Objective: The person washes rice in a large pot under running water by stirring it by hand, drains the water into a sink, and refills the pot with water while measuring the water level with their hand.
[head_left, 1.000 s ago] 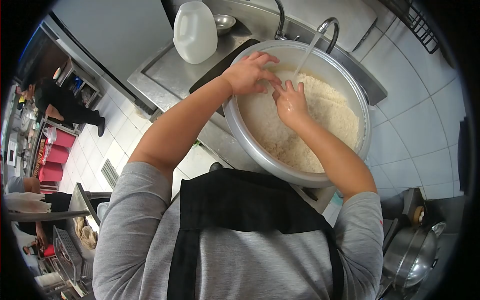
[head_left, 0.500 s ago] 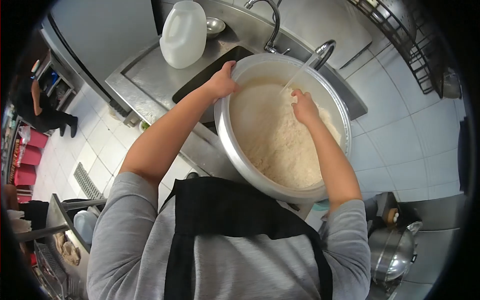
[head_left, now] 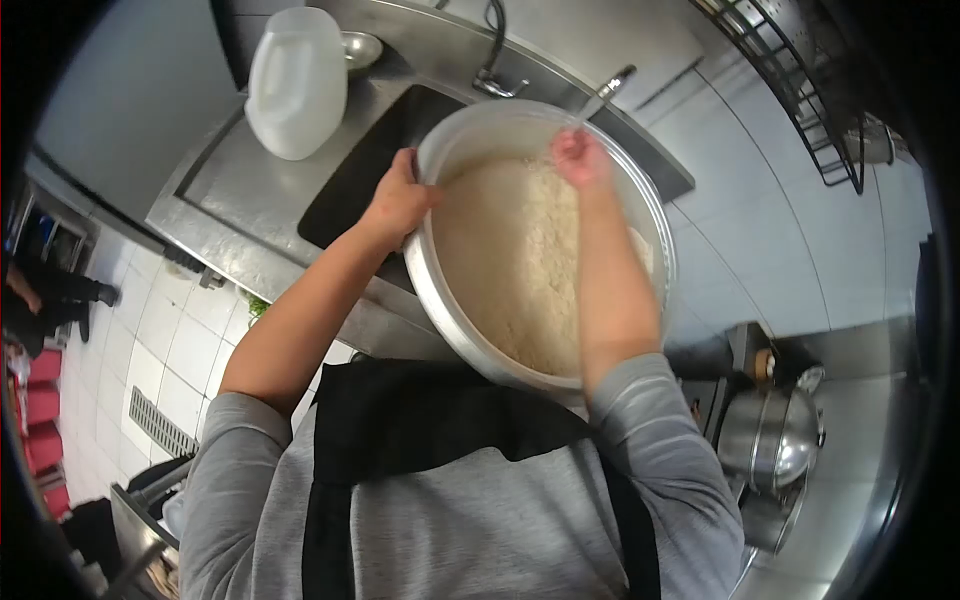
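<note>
A large round metal pot (head_left: 447,303) stands tilted at the sink, holding cloudy water and a pale grainy mass (head_left: 545,290) that looks like rice. My left hand (head_left: 402,200) grips the pot's left rim, thumb over the edge. My right hand (head_left: 580,157) is raised over the far part of the pot, under the faucet (head_left: 608,88), fingers curled together and blurred. Water from the spout reaches that hand. Whether anything is inside its fingers cannot be made out.
On the steel counter (head_left: 240,185) stand a white plastic jug (head_left: 298,85) and a metal bowl (head_left: 361,50). A black wire rack (head_left: 790,90) hangs upper right. Metal pots (head_left: 770,437) sit lower right. Another person's legs (head_left: 60,285) show far left.
My right hand has risen from the grainy mass toward the faucet, its fingers now curled. My left hand stays on the rim. The view has shifted, moving the pot slightly left.
</note>
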`<state>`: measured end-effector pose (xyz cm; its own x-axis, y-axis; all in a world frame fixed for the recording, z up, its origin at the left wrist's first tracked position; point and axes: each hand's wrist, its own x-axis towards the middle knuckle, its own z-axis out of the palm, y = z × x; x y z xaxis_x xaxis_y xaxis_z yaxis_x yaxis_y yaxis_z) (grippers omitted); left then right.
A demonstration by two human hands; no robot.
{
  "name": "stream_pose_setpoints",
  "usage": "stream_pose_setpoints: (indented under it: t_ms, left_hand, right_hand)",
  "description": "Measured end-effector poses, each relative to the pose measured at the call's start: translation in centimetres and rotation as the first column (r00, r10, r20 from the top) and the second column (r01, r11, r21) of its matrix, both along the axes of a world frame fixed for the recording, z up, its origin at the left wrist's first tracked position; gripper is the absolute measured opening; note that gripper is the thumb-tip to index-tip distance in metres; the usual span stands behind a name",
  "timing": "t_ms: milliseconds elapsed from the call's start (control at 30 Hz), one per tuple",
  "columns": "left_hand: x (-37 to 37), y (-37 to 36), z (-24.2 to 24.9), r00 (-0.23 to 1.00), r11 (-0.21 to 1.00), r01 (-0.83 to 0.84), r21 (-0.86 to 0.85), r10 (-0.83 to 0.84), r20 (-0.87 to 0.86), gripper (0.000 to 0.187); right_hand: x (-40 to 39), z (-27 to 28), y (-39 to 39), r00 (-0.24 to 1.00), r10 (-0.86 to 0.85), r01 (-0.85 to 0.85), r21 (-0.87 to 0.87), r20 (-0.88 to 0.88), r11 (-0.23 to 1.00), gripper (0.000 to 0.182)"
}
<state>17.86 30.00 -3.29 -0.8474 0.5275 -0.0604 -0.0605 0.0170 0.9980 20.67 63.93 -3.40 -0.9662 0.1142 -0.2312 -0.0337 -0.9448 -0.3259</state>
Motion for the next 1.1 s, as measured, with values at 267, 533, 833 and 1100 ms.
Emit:
stream_pose_setpoints:
  t_ms: [267, 533, 833, 1100]
  left_hand:
    - [0.1, 0.0, 0.1, 0.999, 0.997, 0.009, 0.083, -0.013, 0.052, 0.074]
    - [0.3, -0.1, 0.8, 1.000, 1.000, 0.010, -0.001, -0.010, 0.021, 0.075]
    - [0.5, -0.2, 1.2, 1.000, 1.000, 0.007, -0.022, -0.008, -0.021, 0.075]
    - [0.6, -0.4, 1.4, 1.000, 1.000, 0.022, 0.007, -0.022, -0.019, 0.076]
  right_hand:
    - [16.3, 8.5, 4.0, 0.525, -0.449, -0.807, 0.590, 0.723, 0.007, 0.027]
    - [17.5, 0.9, -2.6, 0.591, -0.409, -0.805, 0.535, 0.695, -0.256, 0.104]
    - [6.9, 0.8, -13.1, 0.560, -0.195, -0.787, 0.444, 0.805, -0.429, 0.106]
    - [2.5, 1.5, 3.4, 0.789, -0.264, -0.353, 0.057, 0.554, -0.934, 0.045]
